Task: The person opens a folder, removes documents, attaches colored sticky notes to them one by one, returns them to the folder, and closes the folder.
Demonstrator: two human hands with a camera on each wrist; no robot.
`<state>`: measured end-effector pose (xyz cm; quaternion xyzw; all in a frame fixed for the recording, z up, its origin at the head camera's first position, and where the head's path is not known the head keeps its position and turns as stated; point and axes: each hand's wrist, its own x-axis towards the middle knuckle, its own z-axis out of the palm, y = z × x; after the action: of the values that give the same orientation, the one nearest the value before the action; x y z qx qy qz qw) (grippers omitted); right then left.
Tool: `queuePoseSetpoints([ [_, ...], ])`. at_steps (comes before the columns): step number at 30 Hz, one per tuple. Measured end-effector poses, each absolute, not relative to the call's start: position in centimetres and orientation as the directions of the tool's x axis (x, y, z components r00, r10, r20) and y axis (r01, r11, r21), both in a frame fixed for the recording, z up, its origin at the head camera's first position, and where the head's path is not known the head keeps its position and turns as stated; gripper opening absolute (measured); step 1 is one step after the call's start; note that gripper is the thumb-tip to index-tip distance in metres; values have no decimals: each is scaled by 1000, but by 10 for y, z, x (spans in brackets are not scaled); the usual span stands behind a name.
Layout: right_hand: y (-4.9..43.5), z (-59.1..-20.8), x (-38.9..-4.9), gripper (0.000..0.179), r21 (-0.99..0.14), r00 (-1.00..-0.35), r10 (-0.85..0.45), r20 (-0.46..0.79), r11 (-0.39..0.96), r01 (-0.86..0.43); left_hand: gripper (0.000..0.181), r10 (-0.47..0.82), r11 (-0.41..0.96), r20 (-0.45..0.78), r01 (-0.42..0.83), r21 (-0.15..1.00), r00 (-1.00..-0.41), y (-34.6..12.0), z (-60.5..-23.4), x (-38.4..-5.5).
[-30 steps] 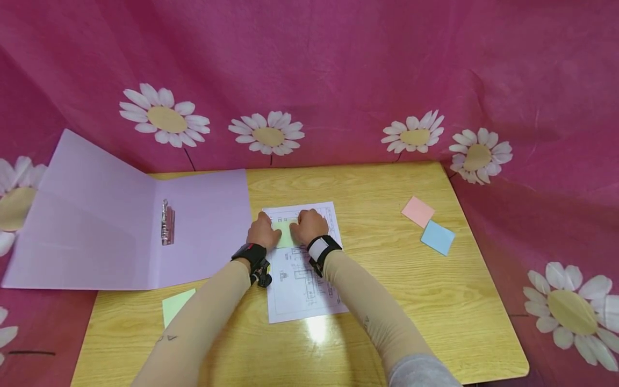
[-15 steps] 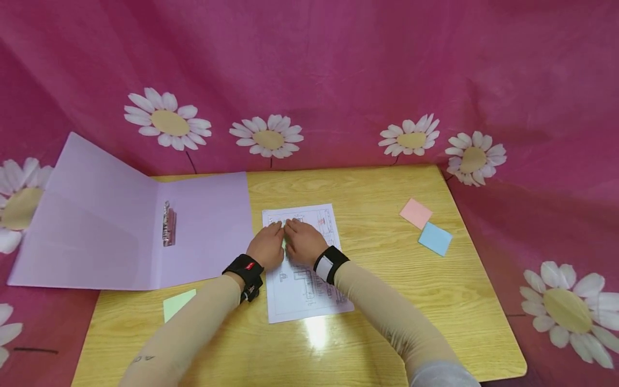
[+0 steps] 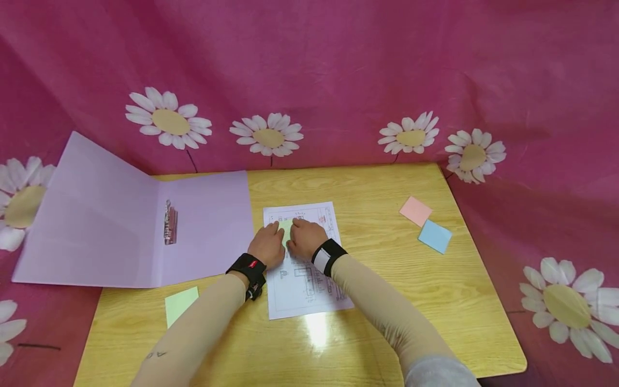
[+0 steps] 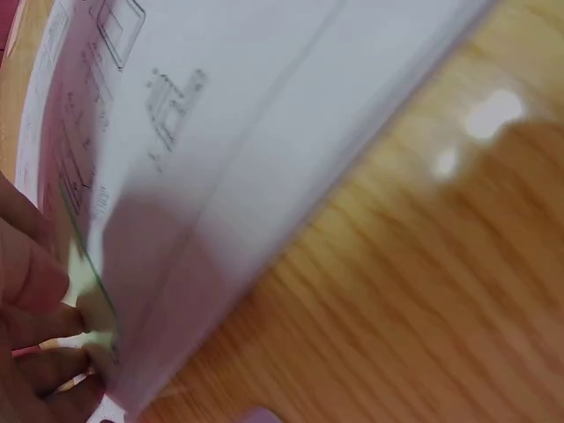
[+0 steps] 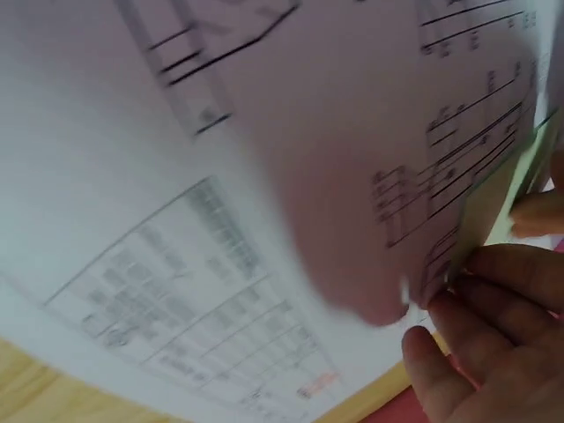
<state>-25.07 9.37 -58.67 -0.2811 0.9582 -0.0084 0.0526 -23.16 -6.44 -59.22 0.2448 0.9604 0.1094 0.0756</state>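
Observation:
A pale green sticky note (image 3: 286, 228) lies on the upper part of a printed drawing sheet (image 3: 290, 298), partly hidden between both hands. My left hand (image 3: 267, 246) rests its fingertips on the note's left side. From the right, my right hand (image 3: 307, 239) touches the same note with its fingers. In the left wrist view, several fingertips press along the green note (image 4: 81, 269), close to the sheet's edge. The right wrist view has the fingers of the right hand (image 5: 502, 339) against the note, with printed tables on the paper beside them.
A lilac ring binder (image 3: 208, 236) lies open at the left, its metal clip (image 3: 170, 223) showing. Another green sticky note (image 3: 181, 304) is near the left forearm. Pink (image 3: 415, 210) and blue sticky notes (image 3: 435, 236) lie on the right of the wooden table (image 3: 387, 301).
Both hands first had thumbs on the note, then came together over it, fingers forward. Now they have parted slightly, and more of the green note shows between them.

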Motion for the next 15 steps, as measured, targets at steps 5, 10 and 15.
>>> queuePoseSetpoints([
  [5, 97, -587, -247, 44, -75, -841, -529, -111, 848, -524, 47, 456, 876, -109, 424, 230, -883, -65, -589, -225],
  [10, 99, -586, -242, 50, -43, -868, -475, -143, 879, -474, 49, 458, 880, -139, 425, 214, -878, -62, -589, -226],
  [15, 101, -587, -239, 51, -21, -885, -447, -131, 894, -448, 54, 444, 889, -173, 408, 208, -879, -63, -592, -225],
])
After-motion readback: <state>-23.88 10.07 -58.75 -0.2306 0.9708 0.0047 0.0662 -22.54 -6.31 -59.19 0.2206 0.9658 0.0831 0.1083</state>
